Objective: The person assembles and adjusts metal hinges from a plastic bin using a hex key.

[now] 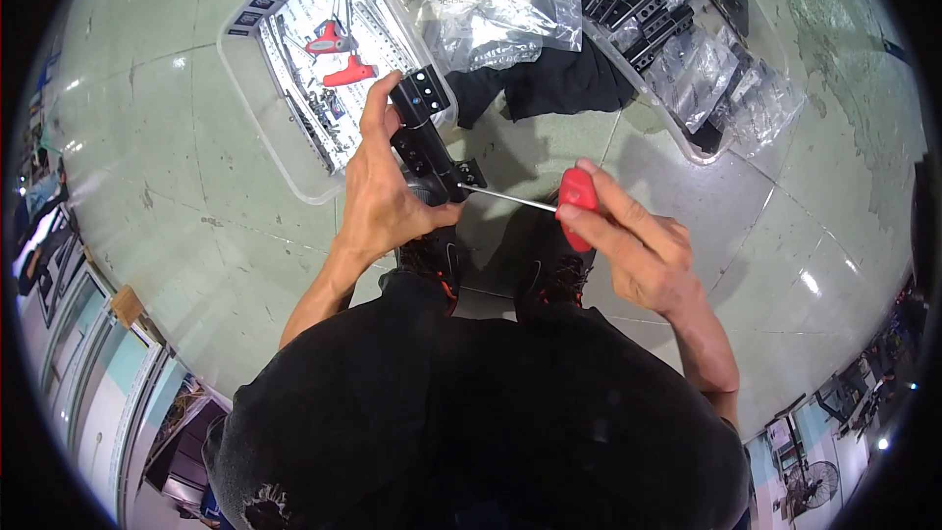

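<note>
Tilted in front of me is a long black metal part (423, 134) that looks like a hinge, with a plate at each end. My left hand (385, 191) grips it along its left side, thumb at the near end and fingers near the top. In my right hand (643, 250) is a red-handled hex key (577, 208), pinched at the grip between thumb and fingers. Its thin metal shaft points left, and the tip meets the lower end of the black part. Whatever screw the tip touches is too small to make out.
To the left, a clear plastic bin (272, 142) holds two red-handled tools (349, 71) and small hardware. Another bin (677, 128) at the right contains black parts and plastic bags. Between them lie clear plastic wrapping (481, 5) and black cloth (569, 83). My shoes (554, 275) stand on the floor below.
</note>
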The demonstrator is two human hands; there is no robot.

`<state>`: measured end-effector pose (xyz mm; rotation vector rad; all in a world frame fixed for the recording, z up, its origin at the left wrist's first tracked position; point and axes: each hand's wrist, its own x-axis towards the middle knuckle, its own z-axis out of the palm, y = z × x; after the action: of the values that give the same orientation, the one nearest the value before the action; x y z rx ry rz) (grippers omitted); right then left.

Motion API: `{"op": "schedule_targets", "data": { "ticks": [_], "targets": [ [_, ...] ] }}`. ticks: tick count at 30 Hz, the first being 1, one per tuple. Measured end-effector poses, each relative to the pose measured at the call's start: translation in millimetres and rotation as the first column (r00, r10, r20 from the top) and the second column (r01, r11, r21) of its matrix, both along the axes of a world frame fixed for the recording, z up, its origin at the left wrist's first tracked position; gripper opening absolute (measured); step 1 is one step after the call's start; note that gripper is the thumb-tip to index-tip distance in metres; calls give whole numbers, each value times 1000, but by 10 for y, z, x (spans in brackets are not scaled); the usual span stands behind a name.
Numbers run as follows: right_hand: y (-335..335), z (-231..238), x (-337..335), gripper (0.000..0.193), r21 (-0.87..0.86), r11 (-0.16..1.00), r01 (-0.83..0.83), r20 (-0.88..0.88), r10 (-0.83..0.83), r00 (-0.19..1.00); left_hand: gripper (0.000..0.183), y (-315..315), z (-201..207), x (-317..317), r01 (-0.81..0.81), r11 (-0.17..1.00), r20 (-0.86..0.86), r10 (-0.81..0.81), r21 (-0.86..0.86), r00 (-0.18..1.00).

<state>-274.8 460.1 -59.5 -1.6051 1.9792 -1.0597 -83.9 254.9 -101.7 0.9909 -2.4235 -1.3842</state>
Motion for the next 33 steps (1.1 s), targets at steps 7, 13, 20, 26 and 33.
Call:
{"op": "schedule_targets", "data": {
  "ticks": [7, 13, 20, 26, 33],
  "targets": [
    [-74, 60, -180, 37, -20, 979, -205, -366, 184, 912, 119, 12, 40, 13, 76, 997, 49, -74, -26, 996],
    [-39, 47, -170, 40, -36, 953, -300, -456, 252, 854, 116, 31, -19, 66, 40, 995, -36, -44, -87, 998],
    [-36, -71, -39, 35, 33, 999, -32, 25, 31, 999, 114, 117, -132, 105, -8, 978, -119, -18, -210, 993],
    [-16, -88, 18, 27, 412, 911, -38, 696, -287, 659, 113, 158, -115, 69, -15, 988, -146, -8, -152, 989],
    [25, -87, -8, 53, 88, 991, 105, 222, -122, 967, 118, 87, -54, -37, 41, 982, -66, -54, -185, 996]
  ]
}}
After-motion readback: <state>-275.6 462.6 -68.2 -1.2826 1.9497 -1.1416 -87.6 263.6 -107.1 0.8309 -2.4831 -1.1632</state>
